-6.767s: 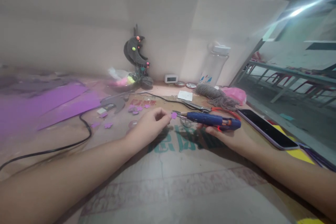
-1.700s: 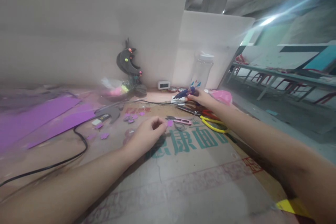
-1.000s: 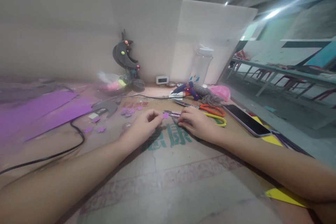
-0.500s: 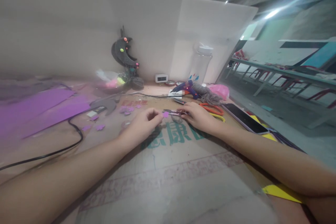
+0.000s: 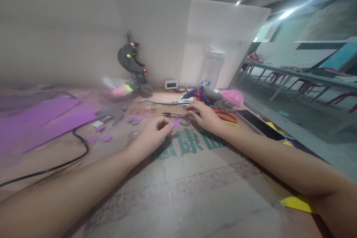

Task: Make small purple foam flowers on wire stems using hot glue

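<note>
Right hand [image 5: 205,116] farther forward, palm-down

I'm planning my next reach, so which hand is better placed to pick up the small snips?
Probably your right hand: it is beside the handle end of the snips, while your left hand holds a purple piece.

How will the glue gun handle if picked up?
The glue gun is probably stiff, given its solid-looking body. The gray yarn close beside it could snag. The black cord running toward it, if attached, might drag.
</note>
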Available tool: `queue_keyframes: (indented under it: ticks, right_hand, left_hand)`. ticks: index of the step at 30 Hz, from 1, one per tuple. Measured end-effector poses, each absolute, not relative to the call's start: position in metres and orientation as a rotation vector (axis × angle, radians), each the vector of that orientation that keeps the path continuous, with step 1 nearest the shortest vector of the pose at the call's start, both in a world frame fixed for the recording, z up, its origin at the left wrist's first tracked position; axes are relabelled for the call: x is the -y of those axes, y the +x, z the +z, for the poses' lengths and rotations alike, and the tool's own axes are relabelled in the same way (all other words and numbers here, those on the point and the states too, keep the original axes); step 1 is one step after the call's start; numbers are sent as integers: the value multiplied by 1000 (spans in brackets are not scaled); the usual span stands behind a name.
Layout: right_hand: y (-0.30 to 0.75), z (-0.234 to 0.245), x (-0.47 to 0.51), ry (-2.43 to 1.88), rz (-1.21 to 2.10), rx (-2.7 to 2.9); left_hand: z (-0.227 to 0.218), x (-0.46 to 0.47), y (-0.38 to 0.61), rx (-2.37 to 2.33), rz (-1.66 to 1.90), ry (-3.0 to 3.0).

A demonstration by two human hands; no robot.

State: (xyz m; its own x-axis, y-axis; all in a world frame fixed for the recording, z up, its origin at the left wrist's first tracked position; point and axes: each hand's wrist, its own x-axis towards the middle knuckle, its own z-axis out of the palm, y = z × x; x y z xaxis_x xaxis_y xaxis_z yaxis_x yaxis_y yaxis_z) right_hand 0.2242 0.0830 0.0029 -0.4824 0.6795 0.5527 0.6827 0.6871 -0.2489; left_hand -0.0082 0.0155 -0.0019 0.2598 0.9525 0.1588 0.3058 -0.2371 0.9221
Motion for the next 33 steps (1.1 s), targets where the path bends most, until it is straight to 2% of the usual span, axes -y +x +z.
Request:
queue_keyframes:
  ticks: [7,14,23,33]
  right_hand:
    - [224,7,-68,-1245,73,2295]
    - [218,9,-59,-938,409,2290]
    - [201,7,-34,-1009,1074,2007]
    - [195,3,-29,-999,1097,1975]
  left_hand:
    - [2,-12,-6,-1171,1005,1668]
    - [0,-14,-7,-1163,1030,1730]
    - [10,1,1,-837,1040,1481]
    - [10,5,1,-746,972,1466]
